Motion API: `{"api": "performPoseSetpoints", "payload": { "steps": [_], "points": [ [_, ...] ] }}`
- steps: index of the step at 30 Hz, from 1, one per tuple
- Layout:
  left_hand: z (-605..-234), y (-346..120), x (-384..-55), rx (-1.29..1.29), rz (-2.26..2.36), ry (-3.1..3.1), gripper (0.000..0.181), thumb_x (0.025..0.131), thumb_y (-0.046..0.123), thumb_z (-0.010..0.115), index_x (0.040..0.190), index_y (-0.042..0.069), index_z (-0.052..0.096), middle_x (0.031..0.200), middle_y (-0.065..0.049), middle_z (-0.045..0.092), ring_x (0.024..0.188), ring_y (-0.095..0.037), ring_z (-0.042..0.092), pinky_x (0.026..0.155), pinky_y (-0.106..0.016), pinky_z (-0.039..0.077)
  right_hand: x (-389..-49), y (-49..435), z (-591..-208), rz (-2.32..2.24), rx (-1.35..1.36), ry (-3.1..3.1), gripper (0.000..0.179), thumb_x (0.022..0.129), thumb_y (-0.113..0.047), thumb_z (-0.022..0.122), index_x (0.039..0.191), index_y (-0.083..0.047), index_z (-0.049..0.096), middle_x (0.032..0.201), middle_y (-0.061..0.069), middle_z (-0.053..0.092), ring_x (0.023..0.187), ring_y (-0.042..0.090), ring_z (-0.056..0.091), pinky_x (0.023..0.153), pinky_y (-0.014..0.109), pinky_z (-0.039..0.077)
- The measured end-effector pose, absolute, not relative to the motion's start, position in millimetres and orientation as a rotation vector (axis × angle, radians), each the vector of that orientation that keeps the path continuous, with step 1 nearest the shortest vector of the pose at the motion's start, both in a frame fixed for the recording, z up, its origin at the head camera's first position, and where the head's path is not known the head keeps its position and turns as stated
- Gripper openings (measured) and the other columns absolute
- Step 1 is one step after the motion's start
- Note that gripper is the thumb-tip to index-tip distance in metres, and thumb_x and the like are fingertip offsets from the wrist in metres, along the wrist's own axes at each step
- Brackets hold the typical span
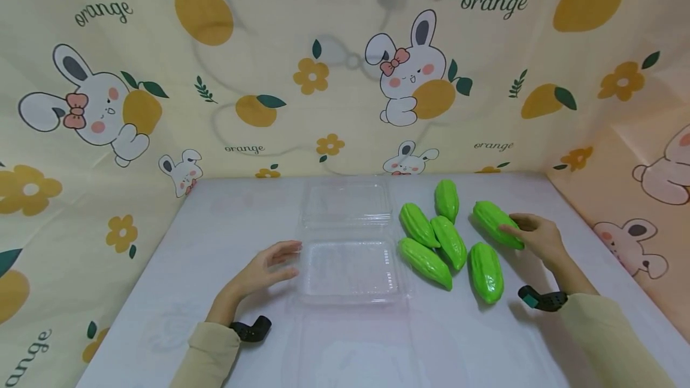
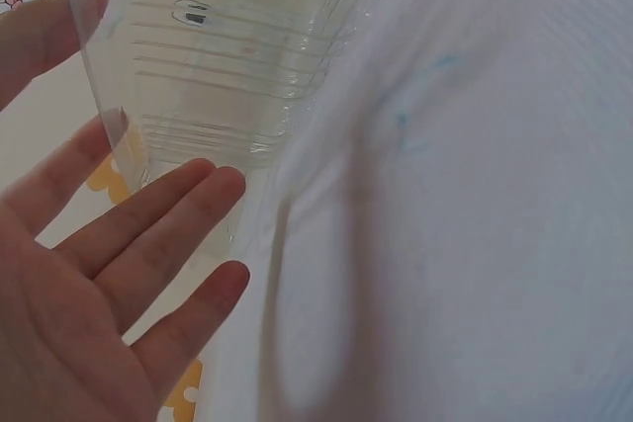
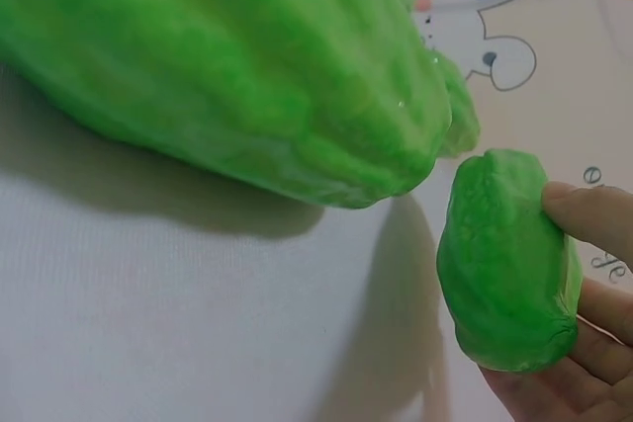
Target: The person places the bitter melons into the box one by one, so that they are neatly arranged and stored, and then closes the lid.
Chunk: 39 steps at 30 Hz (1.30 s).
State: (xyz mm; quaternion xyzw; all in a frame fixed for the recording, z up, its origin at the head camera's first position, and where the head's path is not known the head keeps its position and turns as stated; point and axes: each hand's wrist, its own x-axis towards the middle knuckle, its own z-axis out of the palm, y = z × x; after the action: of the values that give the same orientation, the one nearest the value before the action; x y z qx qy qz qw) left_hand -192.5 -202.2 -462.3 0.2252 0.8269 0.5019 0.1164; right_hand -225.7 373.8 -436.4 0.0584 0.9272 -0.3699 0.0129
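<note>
My right hand (image 1: pixel 539 238) grips a glossy green bitter melon (image 1: pixel 493 220), its thumb on one side and fingers round the other. In the right wrist view that bitter melon (image 3: pixel 509 264) shows end-on between thumb and fingers, beside a nearer large one (image 3: pixel 227 76). My left hand (image 1: pixel 266 268) has its fingers spread and loosely straight at the left rim of a clear plastic box (image 1: pixel 350 301), whose lid lies folded open behind it. Seen from the left wrist, the fingertips of the left hand (image 2: pixel 109 274) overlap the box's ribbed clear wall (image 2: pixel 218 76).
Several more bitter melons (image 1: pixel 426 263) lie in a loose group right of the box, one (image 1: pixel 486 274) nearest the right forearm. The white tabletop (image 1: pixel 226 208) meets a patterned cloth (image 1: pixel 323 17) at the back and sides. Both wrists wear black camera mounts (image 1: pixel 544 299).
</note>
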Motion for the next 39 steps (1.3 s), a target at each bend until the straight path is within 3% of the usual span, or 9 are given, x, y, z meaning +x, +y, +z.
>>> {"api": "performPoseSetpoints", "payload": {
  "steps": [8, 29, 34, 39],
  "points": [
    [-463.1, -199.3, -191.0, 0.601, 1.473, 2.413, 0.061, 0.089, 0.026, 0.070, 0.141, 0.009, 0.043, 0.146, -0.017, 0.048, 0.136, -0.038, 0.046, 0.116, -0.055, 0.037, -222.6, 365.5, -430.7, -1.172, 0.182, 2.863, 0.078, 0.094, -0.049, 0.055, 0.142, 0.009, 0.037, 0.143, 0.037, 0.041, 0.128, 0.051, 0.042, 0.095, 0.058, 0.049],
    [-465.0, -198.2, -191.9, 0.624, 1.499, 2.379, 0.063, 0.090, 0.023, 0.069, 0.142, 0.004, 0.040, 0.147, -0.021, 0.046, 0.137, -0.039, 0.045, 0.116, -0.052, 0.037, -219.4, 349.1, -424.7, -1.217, 0.176, 2.831, 0.077, 0.094, -0.050, 0.054, 0.143, 0.007, 0.037, 0.144, 0.036, 0.040, 0.129, 0.051, 0.041, 0.101, 0.064, 0.043],
    [-465.0, -199.0, -192.3, 0.661, 1.497, 2.383, 0.062, 0.091, 0.022, 0.068, 0.143, 0.004, 0.040, 0.147, -0.023, 0.045, 0.136, -0.040, 0.045, 0.115, -0.053, 0.038, -217.5, 345.7, -423.1, -1.213, 0.167, 2.844, 0.075, 0.094, -0.050, 0.055, 0.142, 0.005, 0.039, 0.142, 0.034, 0.044, 0.127, 0.047, 0.045, 0.097, 0.054, 0.050],
    [-465.0, -199.8, -191.9, 0.653, 1.502, 2.361, 0.064, 0.090, 0.022, 0.068, 0.145, 0.005, 0.039, 0.150, -0.021, 0.043, 0.138, -0.039, 0.044, 0.116, -0.051, 0.036, -215.2, 340.3, -419.7, -1.202, 0.152, 2.854, 0.073, 0.094, -0.049, 0.056, 0.141, 0.004, 0.042, 0.141, 0.032, 0.047, 0.124, 0.043, 0.049, 0.084, 0.026, 0.052]
  ]
}}
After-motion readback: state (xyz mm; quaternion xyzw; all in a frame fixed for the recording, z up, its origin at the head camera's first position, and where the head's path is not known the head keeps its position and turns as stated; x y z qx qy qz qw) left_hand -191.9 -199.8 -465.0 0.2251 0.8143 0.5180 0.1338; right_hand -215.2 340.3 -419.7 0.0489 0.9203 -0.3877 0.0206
